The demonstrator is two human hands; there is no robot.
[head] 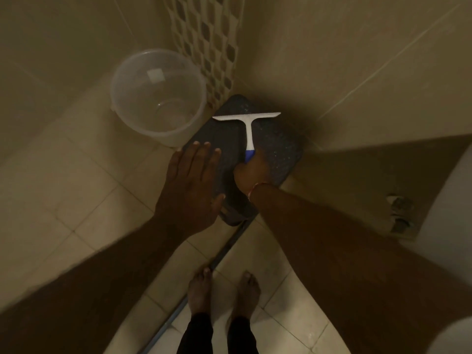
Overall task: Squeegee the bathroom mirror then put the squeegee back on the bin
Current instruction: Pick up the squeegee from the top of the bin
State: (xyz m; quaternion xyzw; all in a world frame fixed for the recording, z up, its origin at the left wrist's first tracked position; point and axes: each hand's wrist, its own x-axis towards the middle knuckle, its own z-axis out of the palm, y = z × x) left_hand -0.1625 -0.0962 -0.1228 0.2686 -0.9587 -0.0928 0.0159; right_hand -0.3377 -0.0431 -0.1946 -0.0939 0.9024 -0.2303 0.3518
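Your right hand is clamped on the squeegee handle at frame centre, the blade lying over the dark bin lid. Your left hand hovers spread beside it, fingers apart.

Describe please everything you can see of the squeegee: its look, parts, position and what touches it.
The squeegee is T-shaped and looks like plastic: a long white blade bar across the top, a white stem, and a blue grip end. It lies over the dark lid of the bin in the tiled corner, blade away from the person. The right hand is closed on the blue end. Whether it rests fully on the lid cannot be told.
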